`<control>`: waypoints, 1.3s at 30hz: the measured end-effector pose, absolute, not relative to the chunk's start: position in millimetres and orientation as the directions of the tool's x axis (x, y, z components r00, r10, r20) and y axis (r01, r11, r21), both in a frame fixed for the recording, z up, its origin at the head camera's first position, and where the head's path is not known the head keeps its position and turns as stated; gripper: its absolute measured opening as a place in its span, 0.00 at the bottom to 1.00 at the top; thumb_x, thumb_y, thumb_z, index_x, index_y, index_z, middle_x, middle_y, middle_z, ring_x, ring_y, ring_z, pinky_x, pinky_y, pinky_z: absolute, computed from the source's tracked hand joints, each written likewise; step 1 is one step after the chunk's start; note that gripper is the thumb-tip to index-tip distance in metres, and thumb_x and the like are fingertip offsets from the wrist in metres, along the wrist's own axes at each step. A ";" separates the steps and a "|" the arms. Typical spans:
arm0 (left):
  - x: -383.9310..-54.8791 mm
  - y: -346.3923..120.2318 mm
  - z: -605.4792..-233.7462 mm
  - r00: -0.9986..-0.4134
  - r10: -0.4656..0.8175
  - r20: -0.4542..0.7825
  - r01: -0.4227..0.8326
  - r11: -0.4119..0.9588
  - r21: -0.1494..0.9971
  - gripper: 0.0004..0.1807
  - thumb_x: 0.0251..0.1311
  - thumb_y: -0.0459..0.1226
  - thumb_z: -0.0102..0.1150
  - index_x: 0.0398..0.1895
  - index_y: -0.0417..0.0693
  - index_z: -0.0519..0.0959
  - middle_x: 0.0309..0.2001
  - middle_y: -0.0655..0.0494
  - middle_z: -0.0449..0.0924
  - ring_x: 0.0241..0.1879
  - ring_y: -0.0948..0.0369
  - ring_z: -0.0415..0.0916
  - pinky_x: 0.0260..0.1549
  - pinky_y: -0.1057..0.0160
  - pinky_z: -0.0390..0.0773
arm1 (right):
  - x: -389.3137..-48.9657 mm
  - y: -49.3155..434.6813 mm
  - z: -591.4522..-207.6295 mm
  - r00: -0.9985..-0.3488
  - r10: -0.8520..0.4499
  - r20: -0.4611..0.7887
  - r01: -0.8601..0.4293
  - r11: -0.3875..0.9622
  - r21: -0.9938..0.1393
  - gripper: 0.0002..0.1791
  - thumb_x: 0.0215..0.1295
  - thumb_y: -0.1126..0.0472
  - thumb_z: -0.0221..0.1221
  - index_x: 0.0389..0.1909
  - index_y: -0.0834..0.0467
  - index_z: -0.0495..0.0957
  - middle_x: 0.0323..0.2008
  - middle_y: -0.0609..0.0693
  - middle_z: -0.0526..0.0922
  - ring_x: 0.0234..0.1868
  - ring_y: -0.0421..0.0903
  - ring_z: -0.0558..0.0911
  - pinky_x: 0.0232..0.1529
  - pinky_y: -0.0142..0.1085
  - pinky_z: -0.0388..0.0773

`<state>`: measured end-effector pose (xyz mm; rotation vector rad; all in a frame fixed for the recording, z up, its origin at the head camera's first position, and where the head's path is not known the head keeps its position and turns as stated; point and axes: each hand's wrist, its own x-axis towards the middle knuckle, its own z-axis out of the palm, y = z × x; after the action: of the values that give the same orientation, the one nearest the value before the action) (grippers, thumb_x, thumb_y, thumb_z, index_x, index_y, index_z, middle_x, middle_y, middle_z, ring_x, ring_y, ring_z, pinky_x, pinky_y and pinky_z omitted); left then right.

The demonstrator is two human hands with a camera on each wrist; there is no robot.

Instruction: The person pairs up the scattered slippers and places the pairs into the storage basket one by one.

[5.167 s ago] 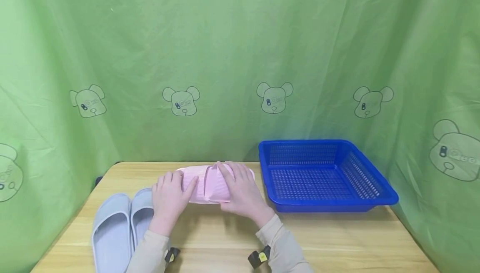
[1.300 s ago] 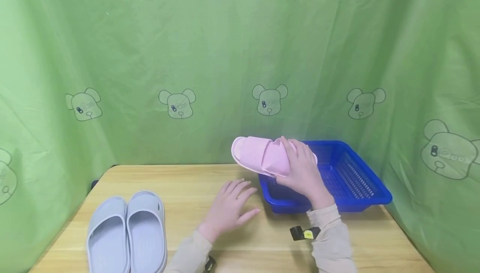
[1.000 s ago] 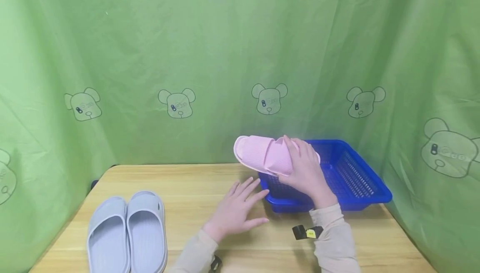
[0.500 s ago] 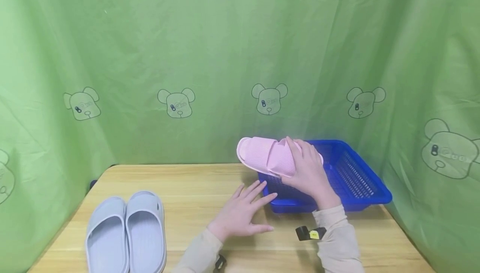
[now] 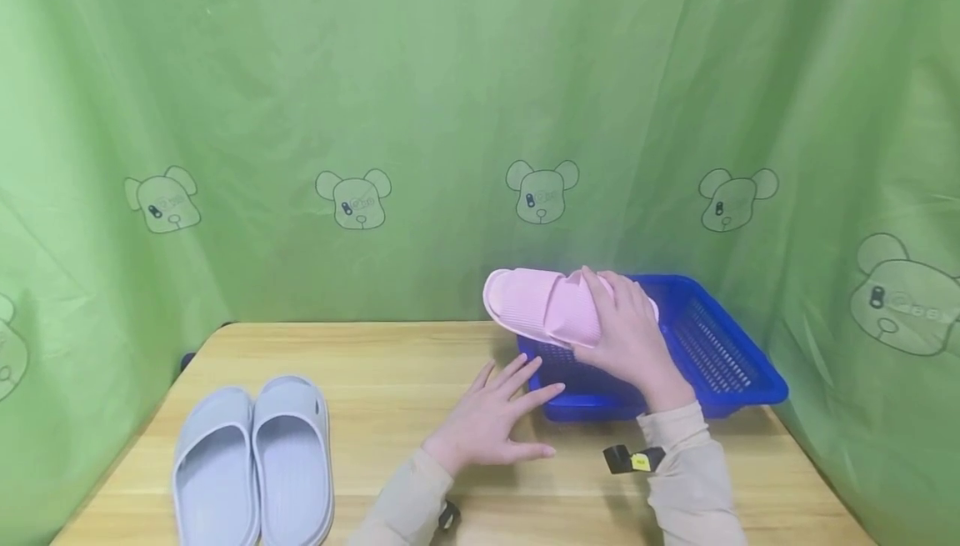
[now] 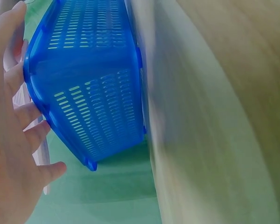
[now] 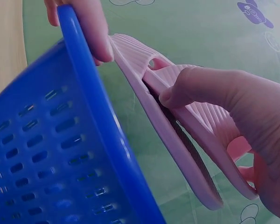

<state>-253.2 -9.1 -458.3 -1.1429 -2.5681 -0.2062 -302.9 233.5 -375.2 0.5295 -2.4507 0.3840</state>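
Backdrop: a green curtain (image 5: 450, 96) is hung behind a wooden table (image 5: 390, 363).
Pink slippers (image 5: 528, 304): held over the blue basket (image 5: 712, 346), right of centre; lifting judged done, setting down left.
Right hand (image 5: 630, 333): clasped round them.
Left hand (image 5: 483, 425): fingers spread at the basket's edge; contact unclear.
Grey slippers (image 5: 292, 400): unheld, lower left.
Long axis: laid nearly level, tipped slightly down rightward; toes apparently pointed left.

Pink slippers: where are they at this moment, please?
In the head view, the pink slippers are right of centre, held by the right hand above the left side of the blue basket.
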 end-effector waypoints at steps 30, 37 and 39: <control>-252.9 -11.4 -453.1 -0.647 0.698 0.306 0.735 0.679 0.005 0.44 0.56 0.74 0.43 0.75 0.79 0.46 0.79 0.56 0.43 0.78 0.54 0.44 0.72 0.40 0.53 | -303.8 257.4 -358.8 -0.713 -0.346 0.611 -0.477 0.877 -0.061 0.60 0.29 0.52 0.73 0.71 0.58 0.59 0.61 0.66 0.68 0.62 0.65 0.65 0.67 0.67 0.56; -251.6 -10.8 -452.7 -0.655 0.702 0.282 0.727 0.686 -0.019 0.46 0.55 0.75 0.40 0.76 0.80 0.43 0.79 0.56 0.40 0.79 0.55 0.42 0.72 0.40 0.50 | -305.1 262.3 -357.2 -0.699 -0.373 0.610 -0.478 0.878 -0.009 0.60 0.29 0.51 0.73 0.71 0.59 0.60 0.61 0.66 0.68 0.61 0.65 0.67 0.67 0.67 0.57; -251.5 -10.8 -452.1 -0.656 0.701 0.280 0.725 0.688 -0.026 0.46 0.55 0.76 0.40 0.76 0.80 0.42 0.79 0.56 0.40 0.79 0.55 0.42 0.72 0.40 0.50 | -305.3 263.5 -356.2 -0.691 -0.382 0.613 -0.482 0.876 0.003 0.59 0.29 0.51 0.73 0.70 0.60 0.60 0.60 0.66 0.68 0.61 0.65 0.67 0.67 0.67 0.57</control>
<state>-251.5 -10.8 -452.1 -1.1369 -2.6335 -0.1279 -305.3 263.5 -356.2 0.6217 -2.4147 0.2087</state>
